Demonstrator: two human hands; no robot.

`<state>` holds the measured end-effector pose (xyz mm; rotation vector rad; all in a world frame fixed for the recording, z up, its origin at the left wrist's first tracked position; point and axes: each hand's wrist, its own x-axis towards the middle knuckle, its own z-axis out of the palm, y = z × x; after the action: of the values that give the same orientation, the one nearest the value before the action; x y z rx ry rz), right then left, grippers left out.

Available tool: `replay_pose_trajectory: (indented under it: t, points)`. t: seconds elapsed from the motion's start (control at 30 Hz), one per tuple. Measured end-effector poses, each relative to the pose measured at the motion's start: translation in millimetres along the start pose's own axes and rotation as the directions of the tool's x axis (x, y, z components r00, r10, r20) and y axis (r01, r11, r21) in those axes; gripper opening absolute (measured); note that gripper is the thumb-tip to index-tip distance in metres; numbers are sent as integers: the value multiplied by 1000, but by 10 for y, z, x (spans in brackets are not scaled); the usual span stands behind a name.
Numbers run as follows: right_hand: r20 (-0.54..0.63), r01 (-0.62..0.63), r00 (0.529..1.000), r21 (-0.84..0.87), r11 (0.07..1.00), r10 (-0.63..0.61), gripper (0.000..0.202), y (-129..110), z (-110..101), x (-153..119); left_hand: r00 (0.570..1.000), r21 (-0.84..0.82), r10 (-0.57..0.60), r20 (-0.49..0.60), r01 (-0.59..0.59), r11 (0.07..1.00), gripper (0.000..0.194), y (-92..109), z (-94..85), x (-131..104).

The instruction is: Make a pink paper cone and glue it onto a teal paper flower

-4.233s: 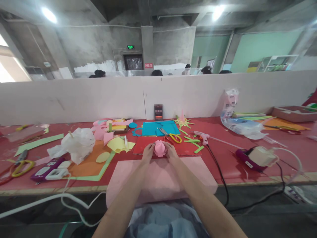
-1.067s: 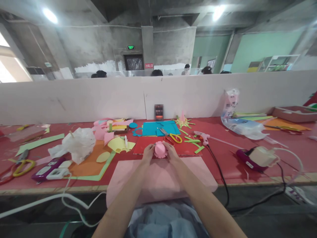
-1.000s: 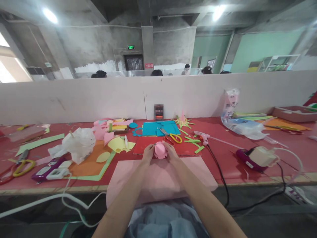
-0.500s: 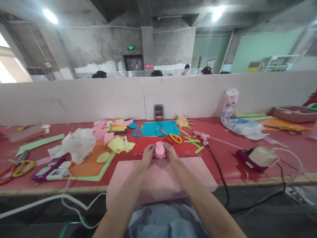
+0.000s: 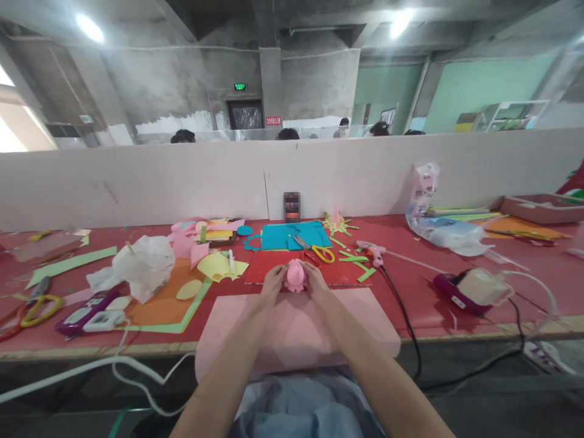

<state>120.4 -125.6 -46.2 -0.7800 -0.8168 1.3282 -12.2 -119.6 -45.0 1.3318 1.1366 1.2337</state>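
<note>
A small pink paper flower (image 5: 296, 277), its petals folded up into a bud with a frilled lower edge, is held over the front of the red sheet (image 5: 260, 267). My left hand (image 5: 272, 282) grips its left side with curled fingers. On the opposite side my right hand (image 5: 317, 281) closes around the flower's edge; its fingertips are partly hidden. Both forearms rest over a pink foam sheet (image 5: 296, 328) at the table's front edge. Just behind the hands, yellow-handled scissors (image 5: 323, 253) lie on blue sheets (image 5: 276, 237).
To the right are a pink glue gun (image 5: 376, 254) with a black cord, green paper strips (image 5: 353, 258) and a purple power strip (image 5: 460, 298). At left lie a crumpled white bag (image 5: 145, 264) and more scissors (image 5: 39, 304). A phone (image 5: 292, 207) leans on the white partition (image 5: 205, 176).
The pink flower has been turned between my hands, so its bud now stands more upright with the petals showing below. Both hands stay in nearly the same place.
</note>
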Motion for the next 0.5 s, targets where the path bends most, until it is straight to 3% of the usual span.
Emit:
replay_pose_trajectory:
  t: [0.17,0.4,0.5]
  points:
    - [-49,-31,998,20,999,32,31,11,1,28,1000,15,21,-9,-20,1000,34,-56,-15,42]
    - [63,-50,997,-28,998,51,31,4,6,-4,1000,38,6,-15,-5,999,29,-100,-13,67]
    - [47,-23,999,-1,1000,23,28,13,-7,0,1000,31,24,-12,-24,999,34,-76,-18,51]
